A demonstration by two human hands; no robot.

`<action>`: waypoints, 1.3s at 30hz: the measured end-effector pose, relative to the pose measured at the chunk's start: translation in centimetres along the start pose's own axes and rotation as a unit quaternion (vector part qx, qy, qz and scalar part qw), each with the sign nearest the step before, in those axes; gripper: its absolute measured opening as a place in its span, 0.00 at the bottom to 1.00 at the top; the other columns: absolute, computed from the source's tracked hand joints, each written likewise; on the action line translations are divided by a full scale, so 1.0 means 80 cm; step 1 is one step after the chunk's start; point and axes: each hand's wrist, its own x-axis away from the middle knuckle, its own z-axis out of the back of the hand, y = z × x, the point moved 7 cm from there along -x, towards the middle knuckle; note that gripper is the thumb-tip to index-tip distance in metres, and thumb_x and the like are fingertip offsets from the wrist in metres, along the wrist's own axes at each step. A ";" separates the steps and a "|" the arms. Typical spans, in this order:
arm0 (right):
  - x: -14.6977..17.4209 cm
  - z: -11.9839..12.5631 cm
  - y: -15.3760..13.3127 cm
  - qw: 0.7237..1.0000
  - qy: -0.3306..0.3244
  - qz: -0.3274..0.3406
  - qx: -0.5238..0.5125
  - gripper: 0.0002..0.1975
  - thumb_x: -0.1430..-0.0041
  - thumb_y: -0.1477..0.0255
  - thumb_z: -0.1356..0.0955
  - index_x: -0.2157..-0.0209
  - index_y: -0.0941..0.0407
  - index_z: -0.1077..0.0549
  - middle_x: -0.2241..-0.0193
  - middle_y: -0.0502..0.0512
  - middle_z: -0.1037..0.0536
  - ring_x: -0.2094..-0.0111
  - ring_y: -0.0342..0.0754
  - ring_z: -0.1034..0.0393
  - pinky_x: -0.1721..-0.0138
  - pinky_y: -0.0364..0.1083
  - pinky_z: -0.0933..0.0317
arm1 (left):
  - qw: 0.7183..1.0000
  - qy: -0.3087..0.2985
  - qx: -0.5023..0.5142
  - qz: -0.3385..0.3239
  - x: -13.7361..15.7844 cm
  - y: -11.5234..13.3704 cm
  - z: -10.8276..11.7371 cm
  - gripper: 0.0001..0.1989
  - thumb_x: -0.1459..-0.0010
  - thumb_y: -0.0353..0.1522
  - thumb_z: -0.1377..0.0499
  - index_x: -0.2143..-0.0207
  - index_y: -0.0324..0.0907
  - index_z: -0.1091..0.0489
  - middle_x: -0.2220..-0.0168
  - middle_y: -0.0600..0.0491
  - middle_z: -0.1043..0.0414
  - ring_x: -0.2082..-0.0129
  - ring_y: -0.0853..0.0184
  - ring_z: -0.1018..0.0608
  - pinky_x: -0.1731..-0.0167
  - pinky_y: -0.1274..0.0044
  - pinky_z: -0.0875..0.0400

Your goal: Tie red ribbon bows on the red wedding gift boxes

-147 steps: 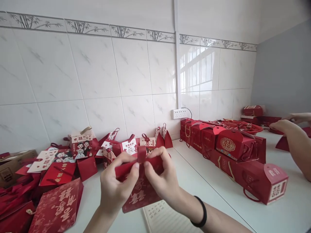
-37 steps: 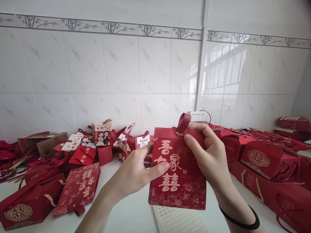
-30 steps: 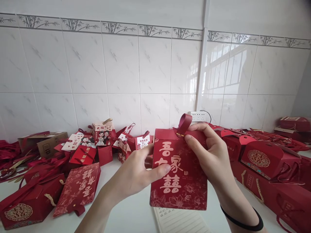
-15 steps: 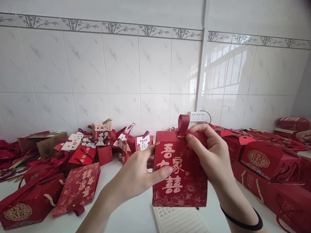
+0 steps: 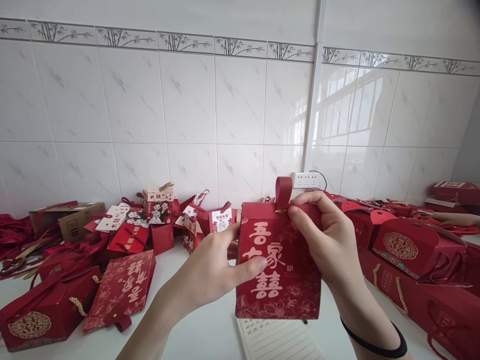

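Clamping red box (image 5: 279, 270) upright above notebook (image 5: 279, 341) — by left side in left hand (image 5: 215, 265), by top edge beside ribbon loop (image 5: 283, 190) in right hand (image 5: 330, 232). Could dent box from overpressing with left hand — might pull ribbon loop askew from uneven tugging with right hand.

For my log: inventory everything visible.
Held box: one, red, centre
Ribbon loop: one, red, atop it
Notebook: one, cream, below held box
Loose floral box: one, red, left
Rope-handled box: one, red, front left
Small boxes: several, red and white, rear left
Cardboard box: one, brown, far left
Ribbons: several, red, far left
Stacked boxes: several, red, right
Tiled wall: one, white, behind
Power strip: one, white, on wall
Table: one, white, underneath
Another person's hand: one, bare, far right
Wristband: one, black, right wrist
Left hand: one, bare, box's left side
Right hand: one, bare, box's top right
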 end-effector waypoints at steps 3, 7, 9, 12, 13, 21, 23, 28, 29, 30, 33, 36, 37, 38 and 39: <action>0.003 -0.003 -0.007 1.000 -0.011 0.011 0.010 0.03 0.45 0.70 0.33 0.70 0.54 0.32 0.74 0.48 0.30 0.78 0.40 0.39 0.82 0.37 0.43 | 1.000 0.012 0.015 -0.005 0.001 0.002 0.002 0.15 0.47 0.41 0.40 0.59 0.45 0.30 0.62 0.55 0.24 0.62 0.64 0.22 0.64 0.75 0.26; 0.014 -0.024 -0.022 0.996 -0.082 0.033 0.011 0.01 0.45 0.72 0.34 0.70 0.54 0.31 0.74 0.48 0.28 0.76 0.41 0.35 0.78 0.38 0.39 | 0.994 0.092 0.055 -0.031 0.004 0.008 0.018 0.14 0.47 0.41 0.40 0.61 0.43 0.31 0.66 0.55 0.25 0.65 0.66 0.23 0.66 0.78 0.27; 0.022 -0.038 -0.027 0.991 -0.124 0.038 0.005 0.01 0.45 0.73 0.34 0.70 0.55 0.31 0.74 0.48 0.28 0.76 0.40 0.34 0.78 0.37 0.39 | 0.987 0.132 0.073 -0.049 0.006 0.012 0.026 0.13 0.46 0.40 0.40 0.61 0.43 0.31 0.64 0.54 0.25 0.63 0.67 0.23 0.63 0.78 0.28; 0.030 -0.050 -0.031 0.987 -0.151 0.045 -0.003 0.01 0.44 0.75 0.35 0.69 0.55 0.31 0.75 0.47 0.28 0.77 0.39 0.35 0.78 0.37 0.40 | 0.982 0.159 0.087 -0.055 0.009 0.016 0.030 0.10 0.45 0.39 0.41 0.65 0.41 0.31 0.67 0.54 0.26 0.65 0.69 0.23 0.66 0.81 0.28; 0.032 -0.052 -0.031 0.987 -0.154 0.047 -0.003 0.01 0.44 0.75 0.35 0.69 0.55 0.31 0.75 0.47 0.28 0.77 0.39 0.35 0.78 0.37 0.40 | 0.980 0.169 0.086 -0.055 0.009 0.017 0.031 0.10 0.45 0.39 0.41 0.66 0.41 0.31 0.68 0.54 0.26 0.67 0.70 0.23 0.68 0.82 0.28; 0.036 -0.057 -0.031 0.984 -0.166 0.060 0.009 0.02 0.44 0.74 0.36 0.67 0.54 0.32 0.72 0.48 0.27 0.75 0.40 0.34 0.78 0.37 0.39 | 0.973 0.201 0.104 -0.050 0.012 0.018 0.033 0.11 0.46 0.38 0.40 0.73 0.40 0.32 0.75 0.57 0.29 0.75 0.74 0.27 0.78 0.86 0.33; 0.038 -0.058 -0.032 0.984 -0.164 0.061 0.018 0.02 0.44 0.74 0.36 0.67 0.54 0.32 0.73 0.48 0.28 0.76 0.40 0.34 0.79 0.37 0.40 | 0.973 0.192 0.119 -0.047 0.012 0.019 0.034 0.10 0.46 0.38 0.40 0.69 0.40 0.30 0.71 0.55 0.27 0.71 0.71 0.25 0.75 0.84 0.31; 0.044 -0.063 -0.032 0.979 -0.192 0.056 0.029 0.01 0.43 0.73 0.36 0.68 0.54 0.33 0.76 0.47 0.29 0.80 0.40 0.37 0.81 0.38 0.42 | 0.971 0.198 0.119 -0.056 0.017 0.028 0.040 0.10 0.47 0.37 0.39 0.65 0.40 0.28 0.67 0.53 0.24 0.66 0.68 0.23 0.68 0.81 0.28; 0.045 -0.063 -0.032 0.978 -0.197 0.058 0.027 0.01 0.43 0.73 0.36 0.68 0.54 0.33 0.75 0.47 0.29 0.79 0.40 0.37 0.81 0.38 0.42 | 0.970 0.208 0.112 -0.060 0.018 0.029 0.042 0.09 0.47 0.37 0.39 0.67 0.40 0.28 0.68 0.53 0.24 0.67 0.68 0.23 0.69 0.81 0.28; 0.045 -0.063 -0.032 0.977 -0.201 0.060 0.025 0.01 0.43 0.73 0.36 0.67 0.54 0.33 0.75 0.47 0.29 0.79 0.40 0.37 0.80 0.38 0.41 | 0.968 0.220 0.106 -0.065 0.019 0.030 0.043 0.08 0.47 0.37 0.39 0.68 0.40 0.28 0.69 0.54 0.24 0.68 0.69 0.23 0.69 0.81 0.28; 0.044 -0.062 -0.032 0.976 -0.209 0.055 0.019 0.02 0.42 0.71 0.35 0.69 0.54 0.33 0.76 0.47 0.29 0.78 0.40 0.36 0.79 0.38 0.40 | 0.964 0.232 0.093 -0.084 0.020 0.030 0.043 0.08 0.46 0.36 0.40 0.70 0.41 0.29 0.71 0.56 0.26 0.71 0.71 0.24 0.72 0.82 0.29; 0.042 -0.061 -0.028 0.974 -0.223 0.036 -0.001 0.06 0.41 0.71 0.35 0.72 0.55 0.33 0.78 0.47 0.30 0.78 0.40 0.35 0.78 0.37 0.40 | 0.968 0.208 0.095 -0.103 0.017 0.029 0.036 0.07 0.45 0.36 0.41 0.70 0.42 0.29 0.74 0.57 0.27 0.73 0.72 0.25 0.74 0.83 0.31; 0.042 -0.061 -0.027 0.973 -0.227 0.030 -0.009 0.06 0.41 0.71 0.35 0.72 0.55 0.33 0.77 0.47 0.29 0.77 0.40 0.35 0.78 0.37 0.40 | 0.969 0.200 0.098 -0.105 0.017 0.028 0.035 0.06 0.45 0.36 0.41 0.70 0.42 0.29 0.74 0.57 0.28 0.74 0.73 0.26 0.74 0.83 0.31; 0.041 -0.061 -0.026 0.973 -0.230 0.026 -0.017 0.05 0.41 0.71 0.35 0.71 0.55 0.33 0.76 0.48 0.28 0.76 0.40 0.34 0.77 0.37 0.39 | 0.970 0.194 0.101 -0.104 0.016 0.028 0.033 0.06 0.45 0.35 0.41 0.70 0.42 0.29 0.75 0.57 0.28 0.74 0.73 0.26 0.74 0.83 0.31; 0.041 -0.060 -0.026 0.973 -0.229 0.024 -0.023 0.05 0.41 0.71 0.35 0.70 0.55 0.33 0.75 0.48 0.28 0.75 0.41 0.33 0.75 0.38 0.38 | 0.971 0.190 0.102 -0.101 0.016 0.028 0.032 0.06 0.45 0.35 0.41 0.70 0.42 0.29 0.75 0.57 0.28 0.74 0.73 0.26 0.74 0.83 0.31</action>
